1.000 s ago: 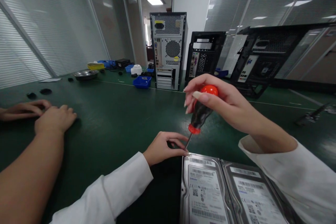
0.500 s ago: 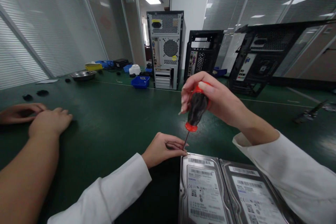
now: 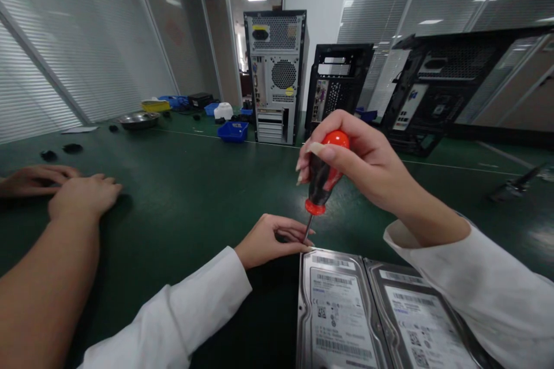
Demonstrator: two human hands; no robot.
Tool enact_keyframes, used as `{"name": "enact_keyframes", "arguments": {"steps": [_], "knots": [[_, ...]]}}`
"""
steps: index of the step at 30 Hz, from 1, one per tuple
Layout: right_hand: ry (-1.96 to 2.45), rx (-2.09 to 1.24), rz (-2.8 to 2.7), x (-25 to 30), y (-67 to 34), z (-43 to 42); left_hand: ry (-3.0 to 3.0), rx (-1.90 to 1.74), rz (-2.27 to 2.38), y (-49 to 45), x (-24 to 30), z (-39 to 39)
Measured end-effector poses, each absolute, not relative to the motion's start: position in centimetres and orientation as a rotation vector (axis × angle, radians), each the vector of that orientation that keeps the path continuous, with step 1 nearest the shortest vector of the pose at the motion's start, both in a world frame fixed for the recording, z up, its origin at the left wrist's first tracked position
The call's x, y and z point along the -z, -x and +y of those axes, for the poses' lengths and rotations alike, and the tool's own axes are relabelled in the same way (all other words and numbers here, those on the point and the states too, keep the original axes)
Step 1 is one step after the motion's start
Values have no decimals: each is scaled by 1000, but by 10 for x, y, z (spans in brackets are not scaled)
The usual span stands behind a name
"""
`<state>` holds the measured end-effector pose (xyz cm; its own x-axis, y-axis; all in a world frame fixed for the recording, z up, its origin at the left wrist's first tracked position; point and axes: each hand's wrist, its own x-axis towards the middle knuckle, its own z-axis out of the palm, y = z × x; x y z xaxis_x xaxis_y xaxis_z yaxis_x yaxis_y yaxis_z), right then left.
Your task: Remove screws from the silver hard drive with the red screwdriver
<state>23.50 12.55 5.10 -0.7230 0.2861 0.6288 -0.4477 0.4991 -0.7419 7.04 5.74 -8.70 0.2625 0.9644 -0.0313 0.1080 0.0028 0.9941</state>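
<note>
My right hand (image 3: 350, 155) is wrapped round the handle of a red and black screwdriver (image 3: 319, 184). The tool leans a little, and its thin metal shaft points down at the far left corner of a hard drive (image 3: 337, 311). At that corner my left hand (image 3: 272, 239) pinches around the lower shaft, thumb by the drive's edge. The fingers hide the tip, and I cannot see a screw. A second hard drive (image 3: 419, 317) lies alongside on the right, label up, partly under my right sleeve.
Another person's hands (image 3: 84, 196) rest on the green table (image 3: 173, 184) at the left. Behind stand a computer tower (image 3: 277, 78) and two open black cases (image 3: 340, 86), (image 3: 426, 92). A blue tray (image 3: 232, 131), a metal bowl (image 3: 138, 120) and a metal part (image 3: 515, 184) also lie there.
My right hand has turned on the screwdriver handle; the thumb now lies across its near side and the red top shows. My left hand stays at the drive's corner.
</note>
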Motion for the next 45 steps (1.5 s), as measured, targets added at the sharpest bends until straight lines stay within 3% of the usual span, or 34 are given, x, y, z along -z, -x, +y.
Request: {"name": "enact_keyframes", "arguments": {"steps": [8, 23, 37, 45], "knots": [[-122, -1517, -2041, -52, -241, 132, -1344, -857, 920, -49, 84, 66], [-75, -1335, -2061, -60, -243, 127, -1510, -985, 1215, -53, 92, 66], [-161, -1735, -1939, -56, -238, 132, -1591, -885, 1038, -57, 81, 60], [-322, -1575, -1984, -53, -239, 134, -1582, -887, 1043, -58, 83, 59]]}}
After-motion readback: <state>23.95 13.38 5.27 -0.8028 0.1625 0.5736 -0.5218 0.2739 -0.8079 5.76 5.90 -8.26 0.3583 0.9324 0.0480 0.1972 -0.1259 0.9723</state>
